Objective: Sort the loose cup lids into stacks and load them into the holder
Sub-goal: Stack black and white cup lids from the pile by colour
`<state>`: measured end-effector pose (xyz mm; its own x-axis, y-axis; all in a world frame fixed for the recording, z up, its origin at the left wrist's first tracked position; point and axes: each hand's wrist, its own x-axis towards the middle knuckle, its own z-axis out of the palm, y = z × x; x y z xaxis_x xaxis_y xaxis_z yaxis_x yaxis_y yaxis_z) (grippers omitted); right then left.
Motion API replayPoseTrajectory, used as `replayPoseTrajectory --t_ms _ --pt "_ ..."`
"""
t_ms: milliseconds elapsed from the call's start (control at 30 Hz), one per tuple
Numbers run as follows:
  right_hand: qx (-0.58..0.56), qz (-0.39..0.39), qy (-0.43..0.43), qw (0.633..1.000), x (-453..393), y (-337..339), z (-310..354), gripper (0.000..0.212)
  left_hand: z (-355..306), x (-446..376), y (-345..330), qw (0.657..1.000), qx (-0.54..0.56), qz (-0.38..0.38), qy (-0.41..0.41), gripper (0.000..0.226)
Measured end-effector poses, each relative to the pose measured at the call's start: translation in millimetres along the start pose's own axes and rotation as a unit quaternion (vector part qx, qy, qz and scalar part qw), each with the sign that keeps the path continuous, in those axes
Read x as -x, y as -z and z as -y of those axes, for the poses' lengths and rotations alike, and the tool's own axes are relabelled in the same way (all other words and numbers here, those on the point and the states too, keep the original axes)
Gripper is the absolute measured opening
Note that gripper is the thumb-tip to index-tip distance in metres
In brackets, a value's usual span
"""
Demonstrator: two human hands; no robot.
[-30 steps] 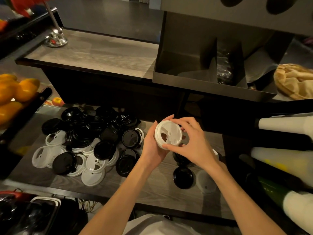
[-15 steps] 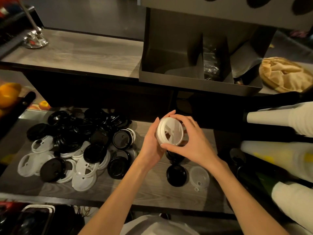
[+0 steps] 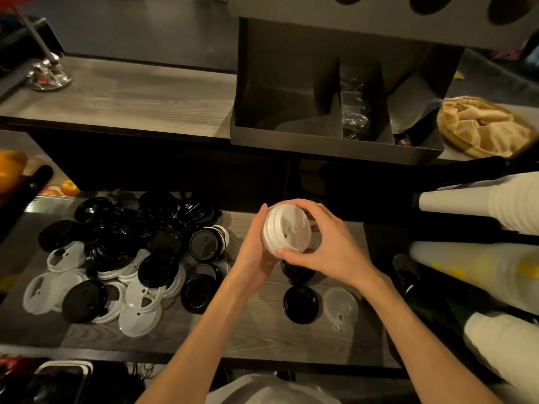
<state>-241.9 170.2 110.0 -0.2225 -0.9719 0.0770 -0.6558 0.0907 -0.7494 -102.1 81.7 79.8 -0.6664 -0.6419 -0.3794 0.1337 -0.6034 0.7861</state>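
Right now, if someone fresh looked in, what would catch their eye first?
Both hands, left hand and right hand, grip a short stack of white lids above the counter's middle. To the left sprawls a mixed heap of black and white lids. Behind, on the upper shelf, stands the dark divided holder, its left compartment bare.

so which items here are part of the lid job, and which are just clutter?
Job:
white lid stack, held in left hand and right hand
loose lid pile
black lid stack
clear lid
holder

Clutter:
paper cup sleeves
oranges
basket
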Motion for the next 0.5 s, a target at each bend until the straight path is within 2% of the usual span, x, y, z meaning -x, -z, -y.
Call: replayPoseTrajectory --t_ms 233,433,500 --pt "-0.033 -0.028 0.009 0.999 -2.3 -6.3 7.5 0.082 -4.7 1.2 -1.8 1.0 -0.028 -0.013 -0.003 0.059" --pt "-0.01 -0.002 0.029 1.0 -4.9 2.4 6.4 0.088 -14.8 2.0 0.5 0.997 0.02 -0.058 0.05 0.048" --pt "-0.002 0.028 0.043 0.999 -6.9 11.6 6.9 0.091 -17.6 2.1 4.6 0.995 0.044 -0.049 0.071 0.049"
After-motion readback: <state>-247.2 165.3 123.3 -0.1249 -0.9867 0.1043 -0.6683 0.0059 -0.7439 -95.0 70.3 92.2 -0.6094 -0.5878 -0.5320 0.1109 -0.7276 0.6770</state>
